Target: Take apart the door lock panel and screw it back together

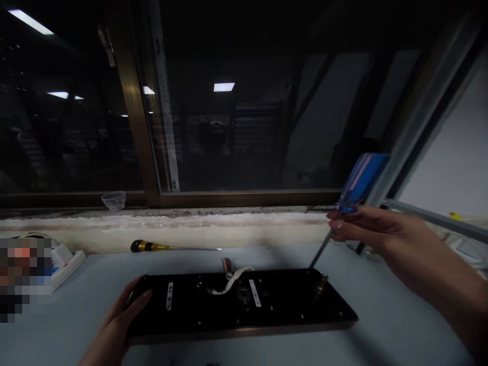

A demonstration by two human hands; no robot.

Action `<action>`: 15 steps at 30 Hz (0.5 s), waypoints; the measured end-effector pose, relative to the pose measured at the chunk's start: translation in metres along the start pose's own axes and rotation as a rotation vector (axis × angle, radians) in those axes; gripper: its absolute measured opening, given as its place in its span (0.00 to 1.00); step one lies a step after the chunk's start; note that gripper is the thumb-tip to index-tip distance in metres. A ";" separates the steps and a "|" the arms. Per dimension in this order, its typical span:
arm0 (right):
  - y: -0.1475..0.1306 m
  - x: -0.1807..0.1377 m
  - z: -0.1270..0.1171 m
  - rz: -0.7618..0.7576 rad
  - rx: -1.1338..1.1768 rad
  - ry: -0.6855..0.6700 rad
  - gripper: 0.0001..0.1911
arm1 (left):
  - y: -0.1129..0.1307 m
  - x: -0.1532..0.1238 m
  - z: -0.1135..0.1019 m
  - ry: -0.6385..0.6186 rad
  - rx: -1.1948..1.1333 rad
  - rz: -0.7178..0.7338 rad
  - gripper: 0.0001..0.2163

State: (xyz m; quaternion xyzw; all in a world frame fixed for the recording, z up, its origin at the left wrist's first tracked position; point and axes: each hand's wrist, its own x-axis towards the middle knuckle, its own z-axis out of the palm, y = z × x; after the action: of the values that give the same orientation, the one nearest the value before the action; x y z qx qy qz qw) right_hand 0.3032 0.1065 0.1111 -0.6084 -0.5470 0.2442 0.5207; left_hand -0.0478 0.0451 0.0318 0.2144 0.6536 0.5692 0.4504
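A long black panel (282, 295) lies on the light table, with screws along its edges, white labels and a white cable coming from its middle. My left hand (122, 315) is closed around its left end, thumb on top. In my right hand (381, 229) is a screwdriver (362, 178) with a clear and blue handle, pinched near where handle meets shaft. Its shaft slants down to the panel's far edge, toward the right; whether the tip sits in a screw I cannot tell. A brass-coloured fitting (322, 284) stands on the panel's right end.
Behind the panel lies a yellow-and-black screwdriver (152, 246). A small copper-coloured cylinder (227, 265) is by the cable. At the left is a white power strip (70, 269). A clear plastic cup (114, 200) stands on the window sill. A grey metal frame (430, 218) rises at the right.
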 end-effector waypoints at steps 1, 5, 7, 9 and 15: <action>0.000 0.001 0.001 0.000 0.002 -0.020 0.17 | 0.000 0.000 0.000 -0.001 0.001 0.000 0.24; -0.001 -0.001 0.002 -0.016 -0.003 -0.084 0.17 | -0.001 0.002 -0.001 -0.012 0.016 -0.003 0.24; 0.001 -0.002 -0.001 -0.025 -0.003 -0.155 0.17 | -0.002 0.004 -0.002 -0.020 0.018 -0.001 0.25; 0.006 -0.002 -0.004 -0.039 0.042 -0.244 0.17 | -0.002 0.006 -0.002 -0.023 0.016 -0.002 0.24; 0.012 -0.003 0.004 -0.184 0.374 -0.201 0.11 | -0.005 0.008 -0.003 -0.023 0.000 -0.008 0.22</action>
State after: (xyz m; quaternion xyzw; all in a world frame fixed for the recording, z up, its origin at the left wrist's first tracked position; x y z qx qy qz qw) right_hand 0.3039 0.1066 0.0986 -0.4212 -0.5945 0.3521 0.5876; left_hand -0.0533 0.0490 0.0243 0.2182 0.6490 0.5649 0.4604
